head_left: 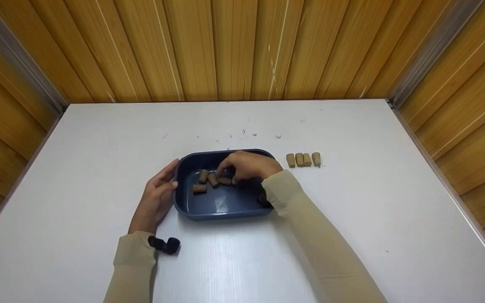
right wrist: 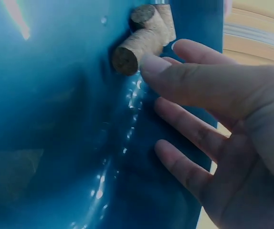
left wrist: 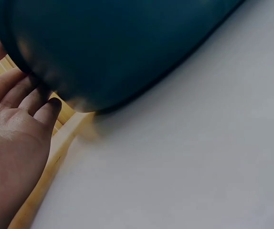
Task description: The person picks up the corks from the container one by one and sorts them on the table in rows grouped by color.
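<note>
A dark blue rectangular basin stands on the white table with several brown corks lying in its left half. My left hand rests against the basin's left end, thumb by the rim and fingers along the outer wall; the left wrist view shows the fingers touching that wall from outside. My right hand reaches down inside the basin over the rightmost cork. In the right wrist view its thumb overlaps a cork, while the index fingertip sits beside the cluster and the other fingers are spread.
Right of the basin, several more corks stand side by side in a row on the white table. Small dark marks dot the tabletop behind the basin. Wood-patterned panels enclose the back and both sides.
</note>
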Demonstrator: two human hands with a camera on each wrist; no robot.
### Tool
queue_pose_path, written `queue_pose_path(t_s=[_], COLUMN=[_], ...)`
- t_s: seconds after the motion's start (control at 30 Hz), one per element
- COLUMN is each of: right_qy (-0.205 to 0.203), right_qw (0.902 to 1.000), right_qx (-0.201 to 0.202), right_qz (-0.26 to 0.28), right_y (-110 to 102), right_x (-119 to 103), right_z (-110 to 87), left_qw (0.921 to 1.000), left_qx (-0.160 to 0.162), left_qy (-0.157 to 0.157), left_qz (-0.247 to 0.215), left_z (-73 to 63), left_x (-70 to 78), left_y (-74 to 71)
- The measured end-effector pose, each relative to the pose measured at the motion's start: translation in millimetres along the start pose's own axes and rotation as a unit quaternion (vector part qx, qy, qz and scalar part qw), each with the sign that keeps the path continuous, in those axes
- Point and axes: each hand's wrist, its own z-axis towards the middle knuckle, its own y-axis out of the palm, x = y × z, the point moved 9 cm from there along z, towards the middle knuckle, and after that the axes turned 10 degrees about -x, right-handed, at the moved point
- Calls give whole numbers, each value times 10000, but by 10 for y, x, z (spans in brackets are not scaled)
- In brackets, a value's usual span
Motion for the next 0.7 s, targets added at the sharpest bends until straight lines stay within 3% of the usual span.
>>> queue_pose_path(t_s=[0.23,0.7], right_qy=[22,-1], right_qw=[10000,10000], right_qx=[-10,39], right_qz=[-54,-2], right_y=[46,79], right_x=[35,60], right_z=[40,60], left_qw=[9999,10000], left_qx=[-132,-15], left_qy=[56,9], left_qz=[20,41], left_z=[8,12], left_x=[20,4], left_y=[30,-7])
